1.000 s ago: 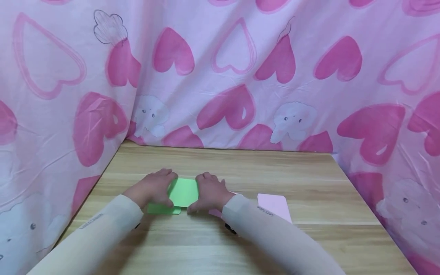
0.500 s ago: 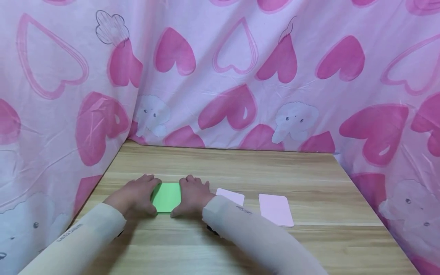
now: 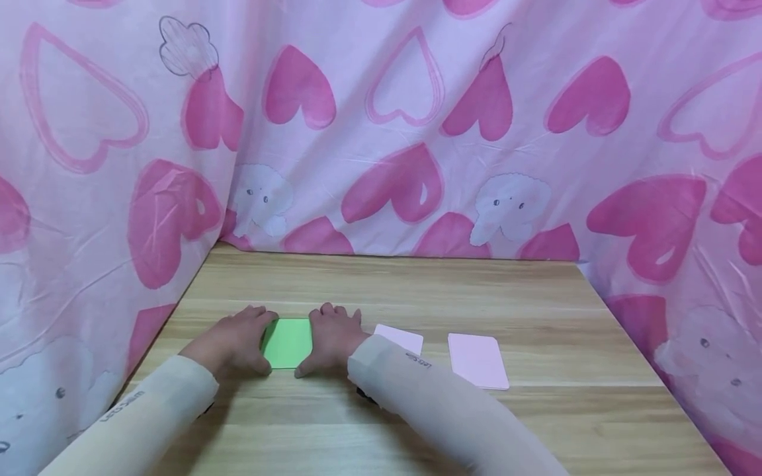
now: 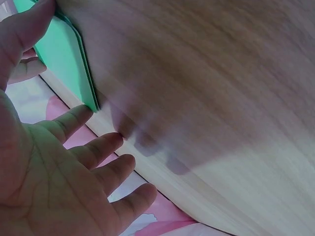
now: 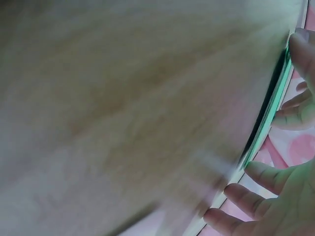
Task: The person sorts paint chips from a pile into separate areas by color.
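A small stack of green cards with rounded corners lies on the wooden table, left of centre in the head view. My left hand holds its left side, thumb at the near corner and index finger at the far one. Across from it, my right hand grips the right side in the same way. Layered edges of the green cards show in the left wrist view, where the other fingers of the left hand spread free. The right wrist view catches the green cards nearly edge-on, between thumb and fingers.
Right of the hands lie a pink card, partly covered by the right sleeve, and another pink card or thin stack. A pink heart-patterned curtain hangs behind and beside the wooden table.
Both hands carried a green card leftward and down onto the green one on the table, so the two now line up. In the last half second they have hardly moved.
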Action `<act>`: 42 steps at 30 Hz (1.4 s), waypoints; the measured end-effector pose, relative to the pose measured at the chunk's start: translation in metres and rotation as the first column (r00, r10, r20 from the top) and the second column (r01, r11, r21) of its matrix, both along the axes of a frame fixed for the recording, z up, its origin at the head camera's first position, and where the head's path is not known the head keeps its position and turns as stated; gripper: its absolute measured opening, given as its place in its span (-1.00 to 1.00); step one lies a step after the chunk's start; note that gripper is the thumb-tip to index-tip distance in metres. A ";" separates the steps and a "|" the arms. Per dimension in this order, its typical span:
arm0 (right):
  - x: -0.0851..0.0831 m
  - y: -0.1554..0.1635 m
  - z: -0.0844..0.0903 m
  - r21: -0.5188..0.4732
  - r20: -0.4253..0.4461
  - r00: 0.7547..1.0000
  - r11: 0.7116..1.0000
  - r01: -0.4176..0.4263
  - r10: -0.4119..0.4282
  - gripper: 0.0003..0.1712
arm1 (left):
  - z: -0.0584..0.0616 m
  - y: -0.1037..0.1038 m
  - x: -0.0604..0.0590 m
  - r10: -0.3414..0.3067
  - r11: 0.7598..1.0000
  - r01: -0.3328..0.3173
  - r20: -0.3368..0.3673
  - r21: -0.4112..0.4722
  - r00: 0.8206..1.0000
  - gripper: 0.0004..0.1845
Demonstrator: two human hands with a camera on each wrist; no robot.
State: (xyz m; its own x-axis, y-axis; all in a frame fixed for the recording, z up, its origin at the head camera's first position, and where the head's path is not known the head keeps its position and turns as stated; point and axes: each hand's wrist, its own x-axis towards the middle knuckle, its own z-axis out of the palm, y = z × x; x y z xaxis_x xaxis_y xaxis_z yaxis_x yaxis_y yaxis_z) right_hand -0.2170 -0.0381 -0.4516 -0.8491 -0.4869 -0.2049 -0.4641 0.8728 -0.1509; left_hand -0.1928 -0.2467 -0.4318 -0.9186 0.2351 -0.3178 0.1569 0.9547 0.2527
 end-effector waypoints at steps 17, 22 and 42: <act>-0.014 0.152 0.012 -0.134 0.046 0.982 0.973 0.188 -0.183 0.26 | -0.005 0.046 -0.017 -0.108 0.989 0.113 -0.055 0.094 0.993 0.13; -0.006 0.186 0.004 -0.096 0.031 0.973 0.968 0.232 -0.230 0.10 | -0.003 0.081 -0.023 -0.176 0.980 0.180 -0.051 0.083 0.983 0.13; 0.018 0.197 -0.003 -0.081 0.049 0.975 0.972 0.222 -0.218 0.18 | -0.015 0.162 -0.032 -0.316 0.945 0.321 -0.089 0.059 0.945 -0.10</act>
